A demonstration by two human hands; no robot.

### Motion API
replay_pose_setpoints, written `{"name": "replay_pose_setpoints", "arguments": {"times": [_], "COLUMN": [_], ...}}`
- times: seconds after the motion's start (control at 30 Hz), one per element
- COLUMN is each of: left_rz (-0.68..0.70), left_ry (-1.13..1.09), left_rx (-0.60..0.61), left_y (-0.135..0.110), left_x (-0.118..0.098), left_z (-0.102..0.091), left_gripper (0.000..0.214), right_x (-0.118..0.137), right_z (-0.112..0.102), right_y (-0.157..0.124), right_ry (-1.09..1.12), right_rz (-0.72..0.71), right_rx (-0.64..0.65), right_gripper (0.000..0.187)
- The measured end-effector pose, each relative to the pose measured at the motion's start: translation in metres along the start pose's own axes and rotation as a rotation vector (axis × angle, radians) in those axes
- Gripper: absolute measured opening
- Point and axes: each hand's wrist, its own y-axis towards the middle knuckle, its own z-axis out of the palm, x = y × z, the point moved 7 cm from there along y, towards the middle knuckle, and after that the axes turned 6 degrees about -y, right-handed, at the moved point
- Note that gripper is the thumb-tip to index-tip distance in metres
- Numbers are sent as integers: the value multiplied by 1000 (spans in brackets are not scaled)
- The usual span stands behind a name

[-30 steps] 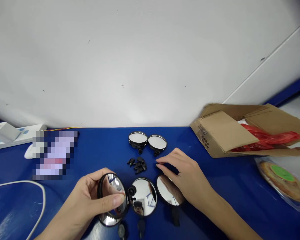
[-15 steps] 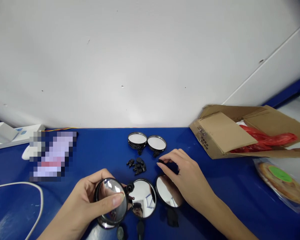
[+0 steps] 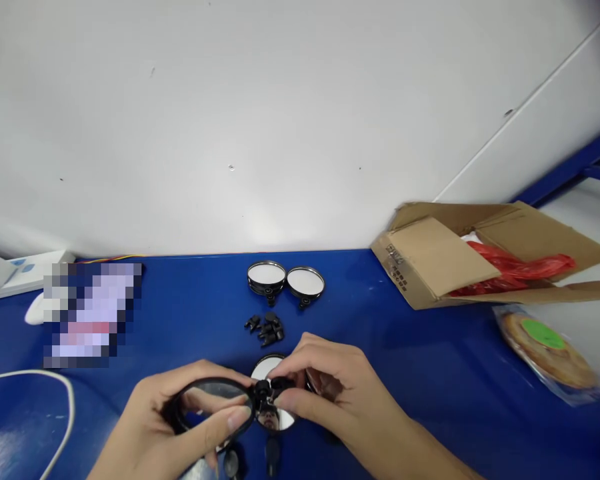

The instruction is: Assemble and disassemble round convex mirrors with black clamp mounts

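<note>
Cable [image 3: 35, 377] curves white on the blue tabletop [image 3: 180, 293], left of our fingers. Our left hand [image 3: 180, 417] wraps around a black-rimmed round mirror [image 3: 205, 393], thumb on its face. Our right hand [image 3: 335, 390] has its fingers pinched together on a black swivel mount [image 3: 265, 393] at that mirror's edge, above another mirror [image 3: 266, 367]. Beyond our fingertips lie small black fittings [image 3: 265, 328] and two more mirrors [image 3: 266, 275]; a cardboard box [image 3: 430, 260] sits further right.
</note>
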Motion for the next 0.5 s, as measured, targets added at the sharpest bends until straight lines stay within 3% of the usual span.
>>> {"name": "replay_pose_setpoints", "arguments": {"times": [0.13, 0.3, 0.5], "left_rz": [213, 331, 425], "left_ry": [101, 98, 215], "left_rx": [-5, -1, 101], "left_y": [-3, -5, -8], "left_x": [-15, -16, -18], "left_z": [1, 0, 3], "left_gripper": [17, 13, 14], "right_x": [10, 19, 30], "right_z": [1, 0, -2], "right_y": [-1, -3, -7], "right_ry": [-38, -75, -212], "right_rz": [-106, -232, -437], "right_rx": [-17, -91, -160], "right_gripper": [10, 12, 10]}}
